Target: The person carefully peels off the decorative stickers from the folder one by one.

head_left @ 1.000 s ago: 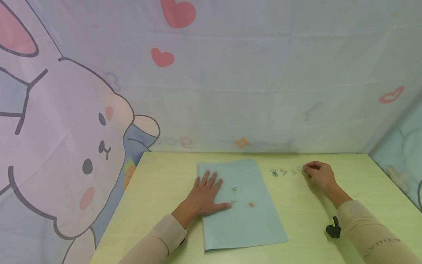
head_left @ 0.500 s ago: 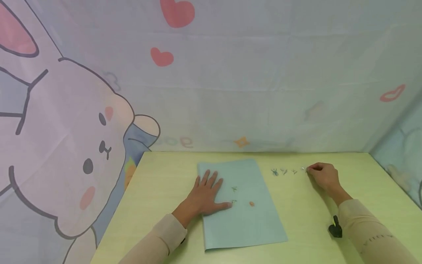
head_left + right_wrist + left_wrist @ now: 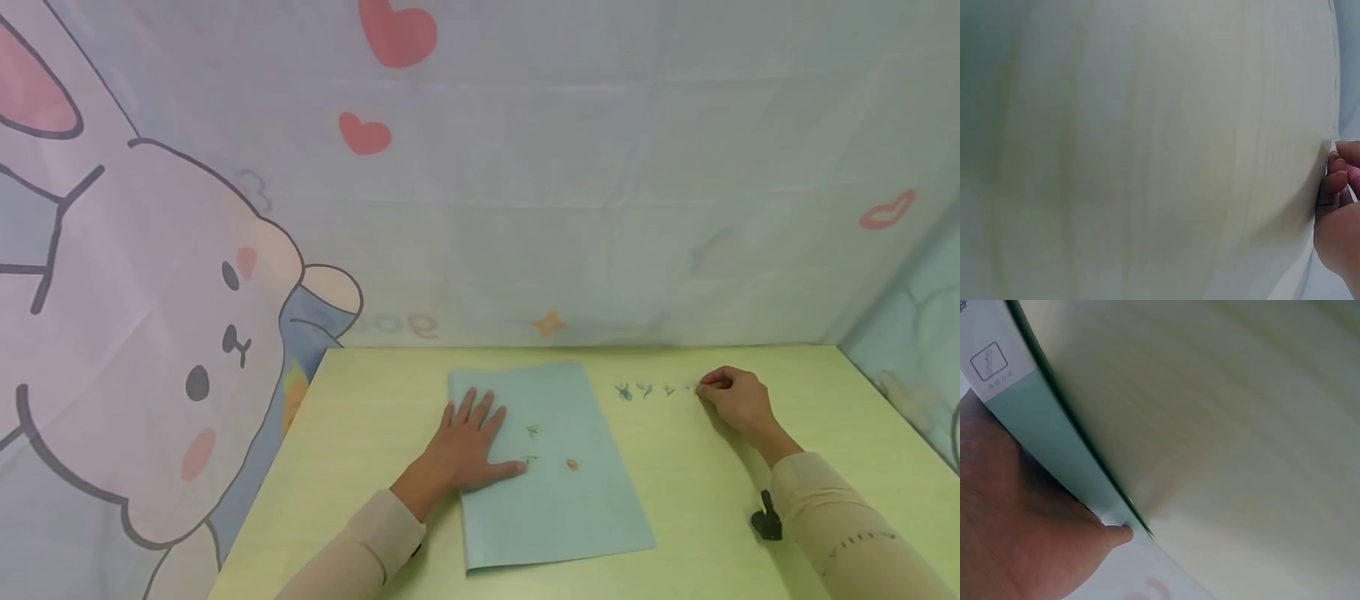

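My left hand (image 3: 468, 446) lies with spread fingers on a pale teal folder (image 3: 555, 517), its thumb beside a small green sprig (image 3: 532, 459). Another green sprig (image 3: 532, 431) and a small orange leaf-like piece (image 3: 572, 464) rest on the cover. In the left wrist view this hand (image 3: 1029, 519) is by the folder's spine (image 3: 1054, 437), which bears a white label. My right hand (image 3: 738, 404) pinches a tiny pale piece (image 3: 688, 387) between thumb and fingertips at the table's far right; its kind is too small to tell. The right wrist view shows this hand's curled fingers (image 3: 1338, 181).
Left of the right hand, several small flower-like sprigs (image 3: 645, 389) lie in a row on the light wood-grain table (image 3: 697, 483). A small black device (image 3: 767, 523) is beside the right sleeve. A printed cloth (image 3: 525, 208) with a rabbit and hearts hangs behind the table's far edge.
My right hand has shifted slightly to the right at the end of the row, with the tiny piece still at its fingertips. The left hand and folder have stayed in place.
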A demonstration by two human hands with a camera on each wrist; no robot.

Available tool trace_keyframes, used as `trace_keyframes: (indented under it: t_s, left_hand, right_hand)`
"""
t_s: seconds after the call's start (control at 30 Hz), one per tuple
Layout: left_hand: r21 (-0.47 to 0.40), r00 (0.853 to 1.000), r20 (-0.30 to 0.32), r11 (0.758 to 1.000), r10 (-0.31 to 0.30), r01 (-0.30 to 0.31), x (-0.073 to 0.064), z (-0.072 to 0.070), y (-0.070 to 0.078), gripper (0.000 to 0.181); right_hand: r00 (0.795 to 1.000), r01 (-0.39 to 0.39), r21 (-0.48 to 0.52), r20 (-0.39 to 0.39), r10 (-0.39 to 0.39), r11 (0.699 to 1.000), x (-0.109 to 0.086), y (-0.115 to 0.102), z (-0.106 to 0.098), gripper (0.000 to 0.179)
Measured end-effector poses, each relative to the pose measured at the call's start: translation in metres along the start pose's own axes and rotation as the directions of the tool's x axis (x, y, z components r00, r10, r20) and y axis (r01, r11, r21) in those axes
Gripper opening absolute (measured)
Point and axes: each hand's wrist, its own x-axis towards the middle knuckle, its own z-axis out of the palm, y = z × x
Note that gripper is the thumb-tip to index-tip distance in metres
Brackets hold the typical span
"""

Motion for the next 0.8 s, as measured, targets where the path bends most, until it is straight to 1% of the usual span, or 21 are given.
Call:
trace_keyframes:
  t_s: [0.2, 0.43, 0.57, 0.8]
  left_hand:
    - [-0.001, 1.000, -0.001, 1.000, 0.001, -0.001, -0.0007, 0.0001, -0.0010, 0.100]
    - [-0.001, 1.000, 0.000, 1.000, -0.001, 0.001, -0.0013, -0.0020, 0.0000, 0.100]
    - [0.001, 1.000, -0.002, 1.000, -0.003, 0.003, -0.0010, -0.0008, -0.0009, 0.101]
    - [0.009, 1.000, -0.003, 1.000, -0.001, 0.001, 0.0002, 0.0008, -0.0012, 0.101]
  right_hand:
    - [1.000, -0.004, 0.012, 0.001, 0.004, 1.000, -0.0018, -0.0013, -0.0003, 0.029]
    - [1.000, -0.016, 0.022, -0.021, 0.017, 1.000, -0.0009, 0.0017, 0.0015, 0.031]
    - [0.999, -0.024, 0.017, -0.029, 0.024, 1.000, -0.0008, 0.0023, 0.0023, 0.032]
    - [0.999, -0.005, 0.031, -0.033, 0.006, 1.000, -0.0012, 0.0017, 0.0024, 0.035]
